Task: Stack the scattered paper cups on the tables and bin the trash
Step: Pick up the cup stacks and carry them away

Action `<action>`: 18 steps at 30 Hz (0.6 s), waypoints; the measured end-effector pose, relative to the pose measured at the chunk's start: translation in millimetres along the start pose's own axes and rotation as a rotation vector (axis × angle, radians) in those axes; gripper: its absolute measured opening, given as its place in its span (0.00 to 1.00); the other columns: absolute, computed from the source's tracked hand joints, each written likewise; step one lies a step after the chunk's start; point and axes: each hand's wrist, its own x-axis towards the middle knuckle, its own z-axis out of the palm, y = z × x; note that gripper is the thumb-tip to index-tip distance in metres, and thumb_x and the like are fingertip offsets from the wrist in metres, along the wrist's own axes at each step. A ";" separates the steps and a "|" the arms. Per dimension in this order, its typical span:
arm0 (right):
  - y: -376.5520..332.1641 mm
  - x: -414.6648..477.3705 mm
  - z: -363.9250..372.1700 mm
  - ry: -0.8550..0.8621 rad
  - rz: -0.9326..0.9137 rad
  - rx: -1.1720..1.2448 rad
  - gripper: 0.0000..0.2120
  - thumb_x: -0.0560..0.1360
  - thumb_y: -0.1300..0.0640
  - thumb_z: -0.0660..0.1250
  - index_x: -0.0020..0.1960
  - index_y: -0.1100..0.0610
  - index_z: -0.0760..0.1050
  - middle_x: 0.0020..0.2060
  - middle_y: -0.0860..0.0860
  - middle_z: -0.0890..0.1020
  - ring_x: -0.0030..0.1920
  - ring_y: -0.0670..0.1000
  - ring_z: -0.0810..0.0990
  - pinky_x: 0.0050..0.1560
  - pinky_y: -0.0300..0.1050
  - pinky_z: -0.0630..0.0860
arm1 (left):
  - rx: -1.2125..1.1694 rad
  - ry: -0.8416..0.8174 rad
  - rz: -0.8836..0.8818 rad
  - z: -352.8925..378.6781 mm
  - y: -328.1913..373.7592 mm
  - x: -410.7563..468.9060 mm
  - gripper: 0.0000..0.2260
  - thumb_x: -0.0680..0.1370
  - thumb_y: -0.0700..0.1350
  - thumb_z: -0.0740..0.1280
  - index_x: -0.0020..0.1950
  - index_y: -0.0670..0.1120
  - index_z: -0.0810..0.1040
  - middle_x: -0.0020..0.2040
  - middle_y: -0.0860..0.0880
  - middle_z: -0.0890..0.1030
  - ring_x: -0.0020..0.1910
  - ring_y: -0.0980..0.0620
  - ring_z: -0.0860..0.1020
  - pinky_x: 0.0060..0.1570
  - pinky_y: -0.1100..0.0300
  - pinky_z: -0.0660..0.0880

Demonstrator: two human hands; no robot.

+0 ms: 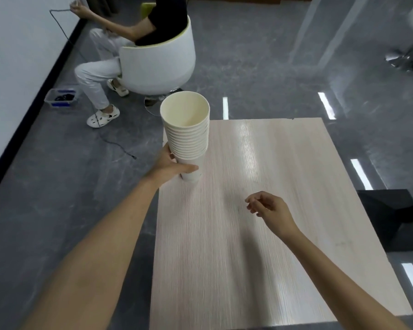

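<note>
At nine o'clock from the table, well apart on the grey floor, a clear plastic bin with blue handles [61, 97] sits by the white wall; at about eleven o'clock a person in white trousers sits in a round white tub chair [162, 65]. Neither concerns you now.

Your left hand [171, 166] is wrapped around the lowest cup of the tall stack of nested cream paper cups [186, 136], thumb across the front, fingers hidden behind. The stack stands near the ten o'clock corner of the pale wood-grain square table [260, 210], its base at or just above the tabletop; I cannot tell which. It leans a little toward you at the rim.

The step looks like setting the stack down. Since you grip only the bottom, the tower above is free to sway, so lower it straight and feel the base sit flat before you let go. It is close to the left edge; nudging it toward the table's centre would be safer.

Your right hand [268, 207] hovers over the table at about four o'clock from the stack, half open, fingers loosely curled, holding nothing. Bring it to the upper cups to steady them.

No loose cups or trash show on this table.
</note>
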 end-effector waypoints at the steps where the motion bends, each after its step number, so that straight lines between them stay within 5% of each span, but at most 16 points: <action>1: 0.5 -2.3 -0.6 0.002 0.001 0.002 0.08 0.78 0.61 0.63 0.45 0.55 0.80 0.38 0.49 0.83 0.37 0.41 0.80 0.40 0.31 0.74 | 0.000 0.012 0.009 1.2 0.7 -2.7 0.44 0.55 0.50 0.83 0.68 0.44 0.73 0.63 0.49 0.80 0.63 0.51 0.77 0.57 0.56 0.79; 8: -1.1 -19.3 -13.3 0.059 -0.024 0.031 0.08 0.78 0.61 0.62 0.45 0.56 0.80 0.38 0.49 0.83 0.37 0.40 0.80 0.40 0.31 0.74 | -0.022 0.059 0.037 22.3 7.2 -21.8 0.42 0.55 0.49 0.85 0.66 0.44 0.74 0.61 0.50 0.81 0.61 0.51 0.79 0.57 0.48 0.80; 11: 1.0 -30.3 -24.4 0.099 -0.038 0.058 0.08 0.78 0.62 0.62 0.45 0.55 0.80 0.38 0.48 0.83 0.37 0.41 0.80 0.40 0.32 0.75 | -0.045 0.073 0.052 42.8 16.6 -33.7 0.40 0.58 0.40 0.84 0.68 0.43 0.72 0.61 0.49 0.80 0.60 0.53 0.79 0.55 0.55 0.81; 14: 5.2 -46.4 -40.5 0.144 -0.038 0.099 0.08 0.78 0.62 0.62 0.45 0.57 0.80 0.37 0.48 0.82 0.37 0.41 0.80 0.40 0.32 0.74 | -0.094 0.069 0.076 67.5 27.2 -47.2 0.47 0.52 0.46 0.84 0.68 0.44 0.71 0.62 0.50 0.80 0.59 0.54 0.79 0.52 0.58 0.80; 18: 18.2 -74.5 -75.4 0.217 -0.039 0.129 0.08 0.78 0.63 0.63 0.45 0.59 0.80 0.36 0.48 0.82 0.36 0.42 0.79 0.40 0.31 0.73 | -0.121 0.026 0.110 115.2 50.5 -66.0 0.39 0.55 0.40 0.82 0.64 0.46 0.73 0.56 0.53 0.82 0.53 0.59 0.81 0.46 0.66 0.78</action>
